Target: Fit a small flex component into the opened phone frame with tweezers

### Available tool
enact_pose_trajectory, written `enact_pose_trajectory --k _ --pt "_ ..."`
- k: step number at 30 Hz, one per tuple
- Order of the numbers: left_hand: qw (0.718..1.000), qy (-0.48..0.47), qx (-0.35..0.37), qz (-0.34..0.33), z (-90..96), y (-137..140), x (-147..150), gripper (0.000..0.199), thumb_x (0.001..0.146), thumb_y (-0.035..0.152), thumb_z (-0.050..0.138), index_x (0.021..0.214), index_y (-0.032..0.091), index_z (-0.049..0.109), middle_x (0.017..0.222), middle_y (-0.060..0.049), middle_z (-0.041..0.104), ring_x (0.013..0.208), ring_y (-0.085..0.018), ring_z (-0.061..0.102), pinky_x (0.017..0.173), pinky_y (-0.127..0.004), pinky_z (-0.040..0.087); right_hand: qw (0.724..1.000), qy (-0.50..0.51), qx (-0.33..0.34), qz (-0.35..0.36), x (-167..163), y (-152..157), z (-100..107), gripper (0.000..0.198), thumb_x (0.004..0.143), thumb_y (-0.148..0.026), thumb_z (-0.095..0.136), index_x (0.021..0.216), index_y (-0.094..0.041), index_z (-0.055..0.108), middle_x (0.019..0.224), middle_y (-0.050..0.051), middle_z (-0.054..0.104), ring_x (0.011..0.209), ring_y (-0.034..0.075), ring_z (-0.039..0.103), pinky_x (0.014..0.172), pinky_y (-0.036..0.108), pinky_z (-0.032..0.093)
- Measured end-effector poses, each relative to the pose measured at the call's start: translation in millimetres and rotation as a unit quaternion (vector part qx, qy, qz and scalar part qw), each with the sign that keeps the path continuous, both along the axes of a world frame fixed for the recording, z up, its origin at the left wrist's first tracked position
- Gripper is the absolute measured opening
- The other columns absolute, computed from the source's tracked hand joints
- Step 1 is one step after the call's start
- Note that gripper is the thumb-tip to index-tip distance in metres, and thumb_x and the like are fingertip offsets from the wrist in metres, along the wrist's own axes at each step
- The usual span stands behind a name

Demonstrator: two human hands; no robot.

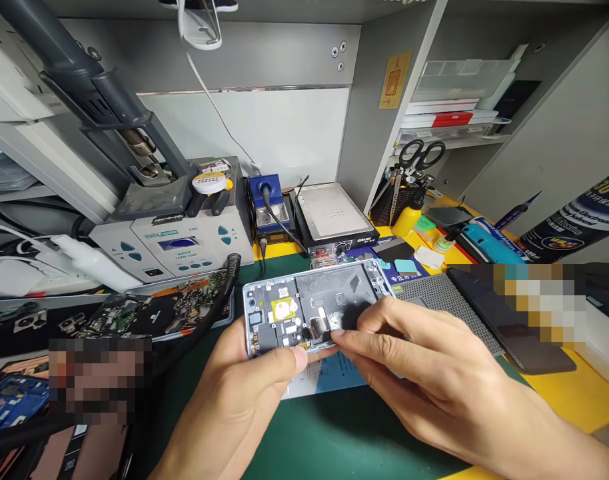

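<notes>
An opened phone (349,285) is held above the green mat (334,430), the left hand (249,383) gripping the phone's left end, seemingly to steady it, while the right hand (429,360), fingertips nearly together, reaches the phone's near edge, any pinch unclear.

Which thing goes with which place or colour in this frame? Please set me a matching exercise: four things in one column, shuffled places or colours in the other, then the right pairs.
Things:
1. opened phone
2. scissors
3. work mat
4. small sticker

Places or colours:
A. dark green
B. on the grey cabinet divider
C. held in the left hand
D. in the black mesh holder, handles up

Right pairs: 1-C, 2-D, 3-A, 4-B
</notes>
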State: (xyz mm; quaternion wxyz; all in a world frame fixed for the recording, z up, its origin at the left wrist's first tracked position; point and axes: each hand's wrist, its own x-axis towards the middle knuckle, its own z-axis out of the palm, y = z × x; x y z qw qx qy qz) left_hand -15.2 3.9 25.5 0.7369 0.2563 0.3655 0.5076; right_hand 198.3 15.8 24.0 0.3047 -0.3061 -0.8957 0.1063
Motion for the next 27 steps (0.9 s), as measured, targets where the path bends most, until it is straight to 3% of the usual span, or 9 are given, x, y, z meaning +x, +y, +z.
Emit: enact_pose_trajectory --k 6,9,16,27 --pt "1.0 -0.014 -0.003 0.017 0.5 0 0 0.08 0.084 0.005 0.066 0.157 0.027 0.042 0.131 -0.009 0.074 0.13 -0.032 0.061 0.107 -0.045 0.05 0.998 -0.035 0.039 -0.017 -1 3 0 0.027 0.097 -0.009 0.06 0.123 -0.015 0.068 0.091 0.008 0.066 0.074 0.017 0.059 0.061 0.03 0.047" --pt "1.0 -0.019 -0.002 0.022 1.2 0 1 0.078 0.082 0.006 0.069 0.154 0.029 0.047 0.128 -0.008 0.076 0.13 -0.031 0.061 0.107 -0.044 0.051 0.997 -0.052 0.051 -0.026 2 1 -1 0.028 0.097 -0.01 0.061 0.123 -0.017 0.067 0.092 0.007 0.065 0.074 0.017 0.06 0.062 0.028 0.046" --pt "0.999 0.018 0.005 0.043 6.3 -6 6 0.048 0.084 0.01 0.067 0.13 0.024 0.071 0.114 -0.007 0.081 0.119 -0.032 0.069 0.104 -0.046 0.054 0.994 -0.082 0.07 -0.021 6 1 -4 0.03 0.095 -0.007 0.06 0.123 -0.019 0.067 0.093 0.006 0.064 0.074 0.015 0.058 0.064 0.027 0.045" --pt "0.998 0.036 0.0 0.043 3.4 -9 -2 0.049 0.085 0.009 0.066 0.131 0.024 0.071 0.11 -0.006 0.082 0.109 -0.031 0.074 0.105 -0.047 0.054 0.988 -0.115 0.098 -0.028 9 -3 -9 0.035 0.097 -0.015 0.061 0.131 -0.021 0.066 0.094 0.006 0.065 0.071 0.016 0.056 0.062 0.029 0.042"
